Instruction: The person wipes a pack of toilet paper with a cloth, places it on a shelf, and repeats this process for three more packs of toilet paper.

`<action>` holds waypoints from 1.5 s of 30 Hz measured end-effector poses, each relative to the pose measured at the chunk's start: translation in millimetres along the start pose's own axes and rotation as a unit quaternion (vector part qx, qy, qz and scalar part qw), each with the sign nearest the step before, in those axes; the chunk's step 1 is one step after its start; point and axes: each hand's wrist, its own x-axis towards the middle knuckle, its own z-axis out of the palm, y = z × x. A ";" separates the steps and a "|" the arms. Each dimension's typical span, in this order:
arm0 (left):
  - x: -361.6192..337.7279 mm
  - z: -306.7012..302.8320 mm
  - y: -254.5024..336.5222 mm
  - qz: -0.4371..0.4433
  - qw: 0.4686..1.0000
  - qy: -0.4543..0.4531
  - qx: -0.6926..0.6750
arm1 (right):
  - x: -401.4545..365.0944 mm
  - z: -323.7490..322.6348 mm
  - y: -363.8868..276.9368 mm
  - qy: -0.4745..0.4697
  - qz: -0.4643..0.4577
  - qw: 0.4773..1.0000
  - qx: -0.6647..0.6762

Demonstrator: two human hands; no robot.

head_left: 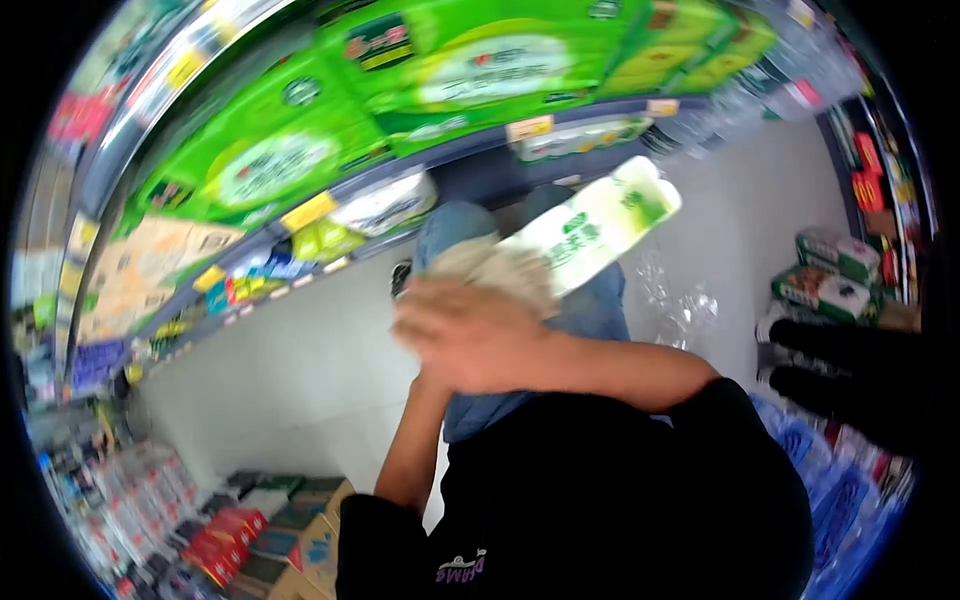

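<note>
In the middle, my right hand (470,335) lies across my left hand (432,378), blurred by motion. The fingers of my right hand are pressed together on a crumpled beige cloth (505,275). My left hand's fingers are hidden beneath the right. Just beyond the cloth, a long white pack with green print (600,225) lies tilted above my jeans-clad knees. Its near end is covered by the cloth.
Ahead, a shelf edge (460,150) runs below large green packs (270,165). Clear plastic wrap (680,305) lies on the grey floor (270,370). A person's dark legs (840,370) stand at right. Stacked boxes (320,550) are at lower left.
</note>
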 end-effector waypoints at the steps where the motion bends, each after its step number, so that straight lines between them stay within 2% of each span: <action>1: -1.6 -2.2 -3.9 -0.007 1.000 0.000 0.005 | 7.2 4.1 -6.7 0.000 -0.034 0.999 0.002; 4: -11.4 -4.5 -4.9 -0.026 0.999 0.007 0.026 | 7.2 7.7 4.1 -0.012 -0.047 0.999 0.010; 5: -14.7 -5.8 -3.2 -0.034 0.999 0.011 0.030 | 3.6 0.8 11.0 0.011 -0.028 0.999 0.043; 7: -18.9 -5.1 1.1 -0.065 0.998 0.024 -0.001 | -13.2 -13.8 28.1 0.034 0.046 0.998 0.041; 9: -19.2 -0.5 10.9 -0.120 0.984 0.054 -0.119 | -39.4 -37.8 54.9 0.044 0.118 0.992 -0.005; 12: -21.4 -3.3 3.5 -0.106 0.993 0.014 -0.041 | -81.6 -75.2 106.6 0.051 0.183 0.976 -0.104; 14: -21.5 2.2 7.7 -0.134 0.984 0.030 -0.111 | -104.1 -100.8 136.6 0.055 0.283 0.957 -0.019; 15: -20.3 3.4 9.3 -0.146 0.978 0.039 -0.144 | -117.9 -105.9 151.4 0.087 0.311 0.946 -0.032; 17: -19.0 0.7 10.0 -0.135 0.987 0.007 -0.090 | -136.5 -100.9 176.2 0.152 0.358 0.920 -0.055; 20: -22.8 0.7 8.2 -0.155 0.986 -0.019 -0.064 | -121.5 -97.9 164.8 0.192 0.341 0.918 -0.065; 22: -22.8 -1.0 3.5 -0.177 0.981 -0.038 -0.069 | -103.6 -95.5 149.7 0.125 0.354 0.926 -0.044; 24: -15.0 -2.3 6.1 -0.189 0.977 -0.060 -0.081 | -71.8 -63.4 108.7 0.082 0.299 0.940 0.146; 25: -10.2 -4.4 8.9 -0.197 0.974 -0.074 -0.085 | -50.5 -41.9 75.5 0.041 0.248 0.964 0.091; 26: -3.2 3.4 17.5 -0.202 0.966 -0.099 0.128 | -35.4 -8.0 49.4 0.081 0.191 0.975 0.081; 27: 5.7 19.6 30.3 -0.190 0.915 -0.117 0.336 | -14.6 -0.8 27.1 0.065 0.150 0.981 0.104; 28: 12.9 24.3 33.0 -0.172 0.897 -0.113 0.390 | -2.9 13.9 12.5 0.088 0.120 0.985 0.086; 29: 19.9 29.0 35.8 -0.154 0.876 -0.107 0.444 | 8.4 29.7 2.8 0.067 0.104 0.978 0.169; 31: 20.0 20.8 34.2 -0.139 0.951 -0.084 0.264 | 9.5 27.9 1.6 0.102 0.046 0.986 0.124; 32: 15.2 13.9 33.3 -0.136 0.974 -0.071 0.169 | 9.5 27.9 -0.5 0.116 0.016 0.988 0.103; 33: 8.7 7.5 31.7 -0.135 0.987 -0.054 0.069 | 4.3 16.2 3.2 0.133 0.025 0.987 0.084; 35: -7.2 -6.2 30.6 -0.134 0.982 -0.006 -0.132 | -14.5 -14.2 25.6 0.008 0.103 0.987 0.124; 36: -17.7 -17.0 -0.2 -0.026 0.979 -0.134 0.151 | -30.5 -17.4 44.1 0.064 0.147 0.986 0.044; 37: -19.9 -20.8 -0.1 -0.080 0.980 -0.140 0.117 | -43.1 -38.9 64.7 0.030 0.174 0.984 0.004; 38: -21.4 -22.4 2.7 -0.136 0.977 -0.145 0.084 | -57.8 -52.2 79.3 0.060 0.211 0.974 -0.061; 40: -16.1 -20.3 14.9 -0.184 0.976 -0.113 0.026 | -84.9 -80.0 108.5 0.057 0.222 0.968 -0.106; 41: -12.6 -18.8 18.9 -0.204 0.974 -0.098 -0.002 | -101.0 -80.4 125.0 0.085 0.242 0.960 -0.111; 42: -12.6 -16.7 16.4 -0.183 0.979 -0.092 -0.002 | -109.3 -95.2 136.5 0.064 0.279 0.954 -0.084; 43: -16.0 -15.4 11.3 -0.164 0.983 -0.083 0.000 | -122.0 -105.2 150.6 0.088 0.287 0.950 -0.080; 44: -16.9 -15.2 8.9 -0.144 0.987 -0.072 0.003 | -124.1 -109.8 152.4 0.136 0.371 0.919 0.011; 45: -13.3 -14.9 12.8 -0.125 0.988 -0.083 0.043 | -124.6 -105.8 154.3 0.158 0.353 0.922 -0.027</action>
